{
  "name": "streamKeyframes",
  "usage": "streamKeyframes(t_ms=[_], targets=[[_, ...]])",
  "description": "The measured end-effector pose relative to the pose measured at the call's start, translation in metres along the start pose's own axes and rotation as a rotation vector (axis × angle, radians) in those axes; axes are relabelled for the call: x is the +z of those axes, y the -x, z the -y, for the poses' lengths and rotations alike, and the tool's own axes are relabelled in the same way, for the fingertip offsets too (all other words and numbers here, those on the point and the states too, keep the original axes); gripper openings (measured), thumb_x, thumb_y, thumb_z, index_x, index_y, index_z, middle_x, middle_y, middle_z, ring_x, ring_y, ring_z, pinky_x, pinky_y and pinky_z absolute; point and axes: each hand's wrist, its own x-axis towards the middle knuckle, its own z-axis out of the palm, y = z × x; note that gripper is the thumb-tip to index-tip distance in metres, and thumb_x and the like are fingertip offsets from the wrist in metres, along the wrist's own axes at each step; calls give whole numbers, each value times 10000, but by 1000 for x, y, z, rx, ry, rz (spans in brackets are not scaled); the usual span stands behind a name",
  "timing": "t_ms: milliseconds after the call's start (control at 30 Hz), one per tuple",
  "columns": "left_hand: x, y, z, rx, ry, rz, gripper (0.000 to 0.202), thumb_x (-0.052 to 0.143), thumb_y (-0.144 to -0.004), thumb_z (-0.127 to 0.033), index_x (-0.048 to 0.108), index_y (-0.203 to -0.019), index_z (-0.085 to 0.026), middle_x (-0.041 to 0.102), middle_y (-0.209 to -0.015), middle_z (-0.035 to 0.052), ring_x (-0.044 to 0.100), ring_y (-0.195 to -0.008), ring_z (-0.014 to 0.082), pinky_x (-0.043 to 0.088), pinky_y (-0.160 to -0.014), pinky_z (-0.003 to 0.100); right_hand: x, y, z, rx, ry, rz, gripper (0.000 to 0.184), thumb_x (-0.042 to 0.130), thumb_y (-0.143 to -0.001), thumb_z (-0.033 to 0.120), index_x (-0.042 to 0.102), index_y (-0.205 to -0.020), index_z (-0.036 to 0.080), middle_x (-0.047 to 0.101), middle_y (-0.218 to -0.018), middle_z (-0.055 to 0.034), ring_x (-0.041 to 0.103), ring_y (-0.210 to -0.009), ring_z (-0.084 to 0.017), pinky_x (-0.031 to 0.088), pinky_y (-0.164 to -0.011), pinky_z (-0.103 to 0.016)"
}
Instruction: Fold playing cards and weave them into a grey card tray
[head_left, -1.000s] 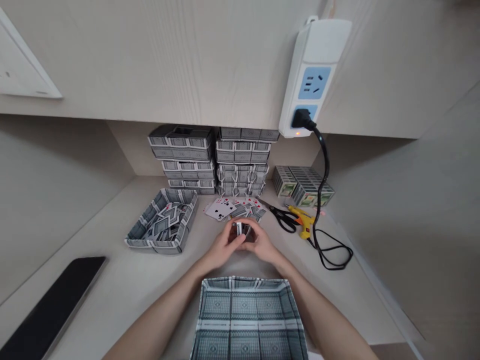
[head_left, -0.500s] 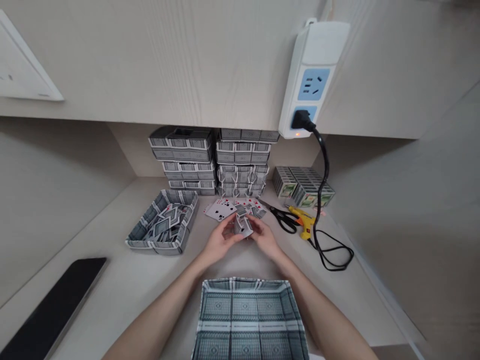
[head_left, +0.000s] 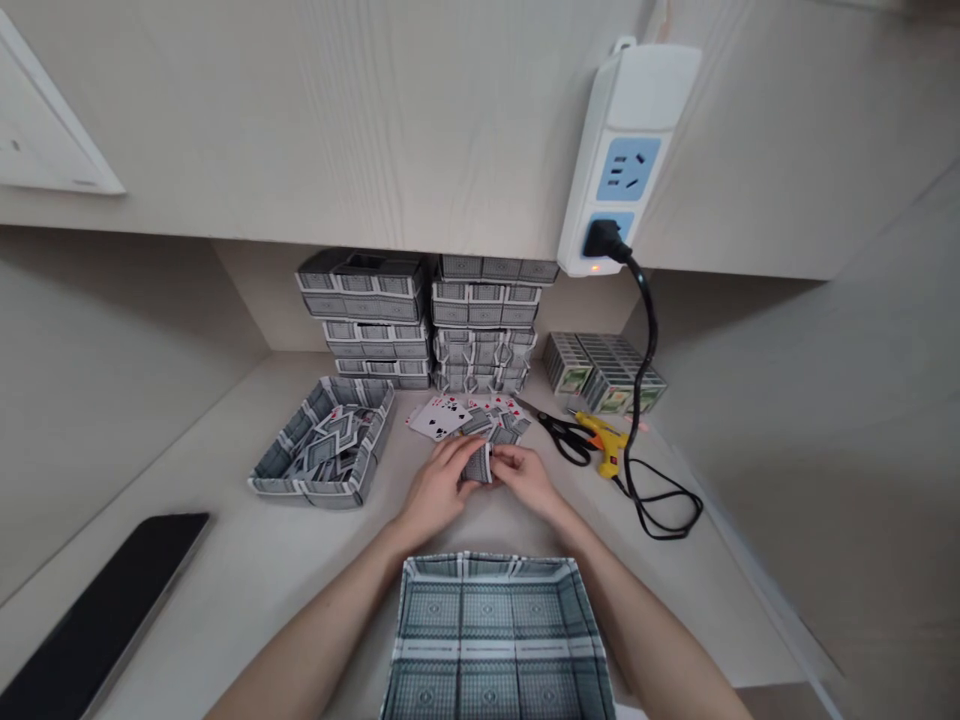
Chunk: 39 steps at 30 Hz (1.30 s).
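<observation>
Between my two hands, just above the desk, is a folded playing card [head_left: 475,465] with its grey patterned back showing. My left hand [head_left: 439,488] is closed around its left side, thumb below and fingers over the top. The fingertips of my right hand [head_left: 527,476] pinch its right edge. Right behind them lie loose playing cards [head_left: 442,416], some face up and some back up. In front of me, between my forearms, stands an open box made of cards [head_left: 487,650].
A card-covered tray [head_left: 360,490] with folded cards stands left. Stacked card boxes [head_left: 486,305] and card packs [head_left: 611,370] stand at the back. Scissors [head_left: 568,438], a yellow glue gun [head_left: 611,445] and its cable lie right. A power strip [head_left: 628,165] hangs above; a black flat object [head_left: 112,610] lies left.
The folded card has turned in my hands, from its white face side to its patterned back. My left fingers have come over its top. The camera has shifted slightly.
</observation>
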Motion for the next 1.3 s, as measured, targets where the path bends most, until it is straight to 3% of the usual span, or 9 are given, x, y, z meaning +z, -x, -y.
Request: streamKeyframes(t_ms=[233,533,667,867,1000,1133,1300], targets=[[1,1,6,-9,4,-28,566,513,-636,-30,418,-1158,-227,455,-1211,37,364,-1157,190,306,-984,414,2,3,3,29,-95,29,252,653,-573,333,600,-742,153,589,-671,10,549,-585,-121,476,-574,-269],[4,3,6,23,-3,0,546,500,-667,-41,401,-1173,-221,418,-1247,50,341,-1179,178,299,-993,410,2,-1,-4,47,-74,-25,273,691,-514,357,555,-630,151,553,-534,39,523,-464,-99,453,-502,-239],[2,2,6,55,-47,37,535,539,-715,-170,359,-1214,-244,411,-1257,49,344,-1179,178,315,-987,392,2,-1,-2,61,-56,-25,261,672,-531,358,533,-626,159,553,-517,41,524,-424,-101,439,-451,-227],[-1,3,4,103,-118,22,527,558,-716,-325,378,-1208,-264,449,-1216,50,384,-1145,189,345,-962,389,3,1,-3,34,29,-47,189,616,-577,299,487,-585,162,479,-431,67,421,-316,-63,326,-339,-182],[-3,3,1,130,-159,46,518,550,-716,-362,398,-1200,-251,469,-1184,61,398,-1122,201,354,-948,393,4,2,-4,-19,130,-106,133,589,-578,245,486,-555,163,437,-432,68,357,-343,-48,274,-330,-168],[-3,3,-2,141,-174,65,507,545,-721,-357,408,-1194,-236,478,-1170,68,410,-1103,209,359,-940,392,3,2,-4,-93,187,-137,125,570,-582,213,482,-507,167,437,-448,54,381,-405,-63,304,-377,-174],[-2,3,-4,90,-188,36,498,536,-729,-314,399,-1202,-240,475,-1180,57,416,-1095,209,363,-935,389,5,3,-3,-64,208,-57,205,533,-674,354,556,-601,164,448,-460,41,385,-366,-71,309,-346,-187]])
